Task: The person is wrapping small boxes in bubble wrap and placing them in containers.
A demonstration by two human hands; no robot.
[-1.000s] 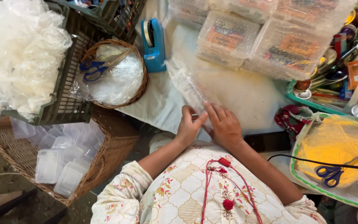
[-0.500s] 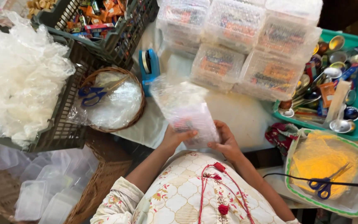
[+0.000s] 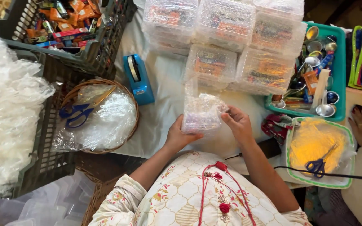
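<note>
A small clear plastic box in a see-through bag [image 3: 201, 113] is held upright above the white table cover [image 3: 160, 109]. My left hand [image 3: 179, 136] grips its lower left edge. My right hand [image 3: 237, 122] pinches its right side. Behind it stand several stacked clear boxes [image 3: 227, 42] filled with colourful items and wrapped in plastic.
A blue tape dispenser [image 3: 137, 78] lies left of the box. A wicker basket [image 3: 99, 117] holds plastic bags and blue-handled scissors [image 3: 80, 111]. Grey crates [image 3: 42, 138] at left hold clear bags. A teal tray [image 3: 315, 71] and a yellow-filled tray [image 3: 317, 150] are at right, with another person's hand [image 3: 361, 125].
The bagged box has been lifted from lying flat on the table to upright between both hands. The view has shifted down and to the left.
</note>
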